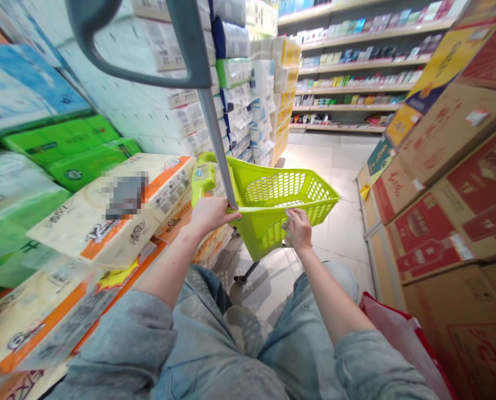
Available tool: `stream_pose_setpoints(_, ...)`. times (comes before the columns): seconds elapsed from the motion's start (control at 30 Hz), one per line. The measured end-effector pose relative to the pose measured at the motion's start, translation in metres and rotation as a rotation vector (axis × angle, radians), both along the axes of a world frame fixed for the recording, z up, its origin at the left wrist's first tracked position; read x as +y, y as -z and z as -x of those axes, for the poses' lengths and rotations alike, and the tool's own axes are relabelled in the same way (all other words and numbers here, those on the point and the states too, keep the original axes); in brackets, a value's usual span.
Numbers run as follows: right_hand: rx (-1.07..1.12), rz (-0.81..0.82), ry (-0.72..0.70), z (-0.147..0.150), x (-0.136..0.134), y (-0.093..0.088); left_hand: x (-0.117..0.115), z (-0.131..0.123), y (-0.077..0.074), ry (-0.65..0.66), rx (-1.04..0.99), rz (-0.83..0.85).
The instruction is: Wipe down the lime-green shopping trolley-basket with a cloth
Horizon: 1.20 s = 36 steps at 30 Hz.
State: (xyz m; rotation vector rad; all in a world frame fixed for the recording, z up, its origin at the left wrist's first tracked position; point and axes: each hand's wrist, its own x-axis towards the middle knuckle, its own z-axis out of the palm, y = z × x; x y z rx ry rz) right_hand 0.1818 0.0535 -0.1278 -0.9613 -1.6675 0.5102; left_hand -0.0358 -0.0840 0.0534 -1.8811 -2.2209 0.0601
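A lime-green shopping cart basket (289,186) with perforated sides stands in front of my knees. A grey pole (216,133) rises at its near left corner to a dark grey handle (143,78). My left hand (212,215) is closed on the basket's rim beside the foot of the pole, its thumb lying along the edge. My right hand (301,229) pinches a crumpled whitish cloth (288,230) against the outside of the near rim. Whether it is cloth or tissue paper I cannot tell. Inside the basket, only its perforated floor and walls show.
Packs of tissue paper (118,211) are stacked close on my left. Cardboard boxes (439,144) line the right side. A red-edged bag (406,333) sits by my right leg. Stocked shelves (356,72) stand at the back. A caster (241,279) shows below the basket.
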Motion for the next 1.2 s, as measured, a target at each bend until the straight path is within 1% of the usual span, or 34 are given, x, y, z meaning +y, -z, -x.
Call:
stream_pose_setpoints(0.1,0.014,0.029,0.148,-0.015,0.016,0.005,0.0,-0.003,0.001,0.006,0.02,0.002)
stream_pose_setpoints(0.17,0.06,0.081,0.274,-0.018,0.021,0.009,0.0,-0.004,0.003,0.011,0.039,0.0)
stream_pose_setpoints(0.2,0.078,0.108,0.31,-0.017,0.022,0.012,0.0,-0.004,0.004,0.014,0.046,-0.002)
stream_pose_setpoints(0.33,0.132,0.158,0.303,-0.002,0.018,0.02,-0.002,-0.004,0.008,0.023,0.048,-0.016)
stream_pose_setpoints(0.47,0.233,0.173,0.313,0.022,0.002,0.018,-0.003,-0.005,0.008,0.029,0.036,-0.025)
stream_pose_setpoints(0.6,0.309,0.188,0.224,0.044,-0.026,0.008,-0.004,-0.009,0.007,0.016,0.04,-0.014)
stream_pose_setpoints(0.77,0.349,0.146,0.018,0.067,-0.063,-0.005,-0.003,-0.017,0.004,-0.019,0.02,-0.001)
stream_pose_setpoints(0.87,0.313,0.083,-0.099,0.075,-0.077,-0.012,-0.002,-0.02,0.004,-0.023,0.013,-0.01)
stream_pose_setpoints(0.93,0.272,0.024,-0.168,0.076,-0.08,-0.013,-0.003,-0.02,0.004,-0.019,0.01,-0.02)
stream_pose_setpoints(1.0,0.21,-0.043,-0.223,0.072,-0.078,-0.01,-0.003,-0.019,0.005,-0.016,0.005,-0.027)
stream_pose_setpoints(1.07,0.1,-0.111,-0.274,0.064,-0.072,-0.002,-0.004,-0.018,0.005,-0.015,0.002,-0.029)
stream_pose_setpoints(1.2,-0.257,-0.211,-0.355,0.039,-0.052,0.022,-0.005,-0.016,0.005,-0.012,0.024,-0.026)
